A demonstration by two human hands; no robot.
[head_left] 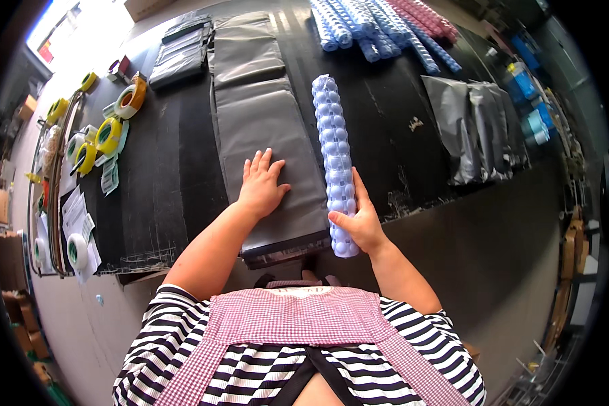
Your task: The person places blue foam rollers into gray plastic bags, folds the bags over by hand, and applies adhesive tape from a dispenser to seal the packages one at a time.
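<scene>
A rolled-up light blue bubbled mat (334, 145) stands lengthwise in front of me, its lower end past the table's near edge. My right hand (360, 218) is wrapped round its lower part, the thumb across its near side. Left of the roll, a long dark grey plastic bag (267, 125) lies flat on the table, its bottom end hanging over the edge. My left hand (262, 187) rests on this bag with its fingers spread and holds nothing.
More blue rolls (365, 27) and red rolls (426, 17) lie at the back right. Grey plastic bags (477, 132) hang over the right edge. A stack of dark bags (179, 57) lies far left. Tape rolls (107, 135) and papers (78, 220) line the left side.
</scene>
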